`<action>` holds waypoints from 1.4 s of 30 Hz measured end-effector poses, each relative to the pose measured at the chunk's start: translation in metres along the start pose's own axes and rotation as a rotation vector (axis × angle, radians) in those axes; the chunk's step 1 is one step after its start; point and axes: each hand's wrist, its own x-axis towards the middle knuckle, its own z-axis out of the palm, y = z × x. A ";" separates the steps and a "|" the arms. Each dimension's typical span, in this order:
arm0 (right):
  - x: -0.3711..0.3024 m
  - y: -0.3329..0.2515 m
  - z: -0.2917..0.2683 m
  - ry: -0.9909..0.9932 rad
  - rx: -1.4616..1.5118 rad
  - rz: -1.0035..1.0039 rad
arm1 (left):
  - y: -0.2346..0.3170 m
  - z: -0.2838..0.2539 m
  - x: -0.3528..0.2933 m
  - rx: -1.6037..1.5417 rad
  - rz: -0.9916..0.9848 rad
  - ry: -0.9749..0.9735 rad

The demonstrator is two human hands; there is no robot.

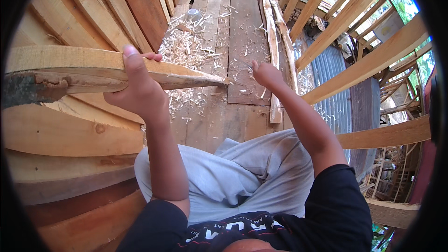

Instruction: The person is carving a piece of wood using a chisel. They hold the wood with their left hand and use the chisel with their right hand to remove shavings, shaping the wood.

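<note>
A long piece of timber (70, 60) slants in from the left edge, with bark on its underside and a tapered tip pointing right. My left hand (142, 86) is wrapped around it, thumb on top and fingertips showing over the far side. To the right, apart from the tip, my right hand (267, 75) is closed in a fist above the floorboards. A thin, greyish sliver shows by its thumb; what the fist holds is mostly hidden and too small to name. Pale wood shavings (184, 49) lie on the boards beyond the timber.
Stacked planks (98, 130) lean along my left side. A small clear cup (192, 15) stands among the shavings. Long narrow wood strips (270, 32) lie on the right. Slanted wooden posts (345, 14) and corrugated metal sheeting (332, 84) border that side. My crossed legs (210, 168) are in front.
</note>
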 end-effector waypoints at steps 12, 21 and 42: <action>-0.033 -0.020 0.076 -0.246 0.828 0.086 | -0.001 -0.004 0.002 0.021 -0.022 -0.069; -0.037 -0.055 0.076 -0.438 1.184 0.275 | 0.000 -0.001 -0.002 0.143 -0.010 -0.030; 0.027 0.016 0.021 0.015 2.118 0.671 | -0.002 0.002 -0.002 0.174 -0.015 -0.021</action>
